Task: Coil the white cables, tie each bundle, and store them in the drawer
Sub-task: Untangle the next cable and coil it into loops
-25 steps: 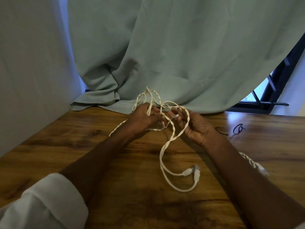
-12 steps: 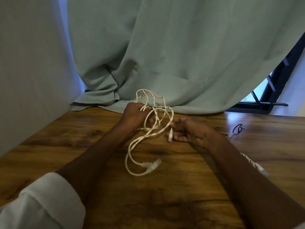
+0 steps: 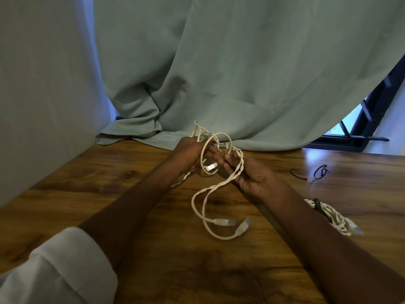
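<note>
Wooden table [image 3: 109, 194] runs to the wall on the left and to the bunched green curtain [image 3: 241, 84] at the back; bare wood lies in front of both forearms. Left hand [image 3: 188, 153] and right hand [image 3: 252, 174] are raised close together near the far edge, fingers of both curled around loops of the white cable [image 3: 221, 187]. Twisted strands trail down onto the table, two plug ends lying between the arms. A tied white bundle [image 3: 328, 216] sits just beside the right forearm, partly hidden behind it. Two dark ties [image 3: 321, 172] lie further right. Exact finger pinch points are hard to make out among the loops. White sleeve [image 3: 65, 270] cut off at lower left
</note>
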